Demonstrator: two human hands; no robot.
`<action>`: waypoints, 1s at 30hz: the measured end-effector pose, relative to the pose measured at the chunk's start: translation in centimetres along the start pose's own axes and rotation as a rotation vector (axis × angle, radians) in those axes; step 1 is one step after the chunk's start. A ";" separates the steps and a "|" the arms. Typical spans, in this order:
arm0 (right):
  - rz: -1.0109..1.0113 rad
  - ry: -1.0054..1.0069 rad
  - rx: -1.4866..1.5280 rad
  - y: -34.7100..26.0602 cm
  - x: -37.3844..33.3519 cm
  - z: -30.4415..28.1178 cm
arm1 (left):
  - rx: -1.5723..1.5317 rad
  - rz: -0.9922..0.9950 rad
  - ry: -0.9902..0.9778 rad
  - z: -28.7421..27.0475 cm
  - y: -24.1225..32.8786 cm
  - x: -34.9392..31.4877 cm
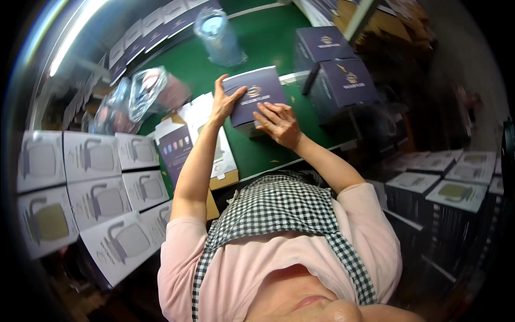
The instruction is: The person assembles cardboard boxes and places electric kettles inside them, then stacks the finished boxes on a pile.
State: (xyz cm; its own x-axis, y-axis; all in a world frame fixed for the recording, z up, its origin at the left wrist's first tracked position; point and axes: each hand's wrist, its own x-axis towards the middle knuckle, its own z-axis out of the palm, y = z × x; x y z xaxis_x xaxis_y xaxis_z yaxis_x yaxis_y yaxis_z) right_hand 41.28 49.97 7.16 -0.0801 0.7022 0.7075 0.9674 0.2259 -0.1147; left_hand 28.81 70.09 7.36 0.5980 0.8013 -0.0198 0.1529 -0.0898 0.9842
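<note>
A dark purple cardboard box point(270, 86) with a gold emblem is between my hands over the green work table point(279, 21). My left hand point(224, 99) grips its left edge, the thumb lying across the purple face and the fingers round the side. On the lower right of that same face rest the fingers of my right hand point(281, 123), somewhat spread and slightly bent. Below my left hand lie flattened cartons, one purple-printed point(174, 145) and one white point(222, 153), partly hidden by my left forearm.
Beyond the box stands a light-blue flask in a clear bag point(217, 40). More bagged flasks point(153, 88), one pink, lie at the left. Purple boxes point(348, 83) stand at the right. White-faced boxes with kettle-like outlines point(91, 158) are stacked at lower left; similar boxes point(456, 190) stand at lower right.
</note>
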 end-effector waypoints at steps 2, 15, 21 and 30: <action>0.009 0.014 -0.037 0.0 -0.3 0.1 | 0.089 0.029 0.026 0.4 0.4 -0.1; -0.076 0.372 0.083 0.5 -3.1 1.3 | -0.201 0.021 -0.112 0.8 -2.2 0.4; 0.215 0.509 0.304 -0.9 -2.3 3.0 | -0.140 0.010 -0.130 0.4 -2.4 1.4; 1.125 0.389 0.542 -4.3 -4.8 6.2 | -0.104 -0.071 -0.134 0.2 0.3 -2.1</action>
State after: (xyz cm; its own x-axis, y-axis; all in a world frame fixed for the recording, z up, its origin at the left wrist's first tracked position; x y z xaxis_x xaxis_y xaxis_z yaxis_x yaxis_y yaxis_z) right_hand 35.97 49.80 -0.11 0.8665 0.4639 0.1841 0.2320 -0.0479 -0.9715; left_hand 27.74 68.26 7.62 0.6894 0.7166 -0.1059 0.1204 0.0309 0.9923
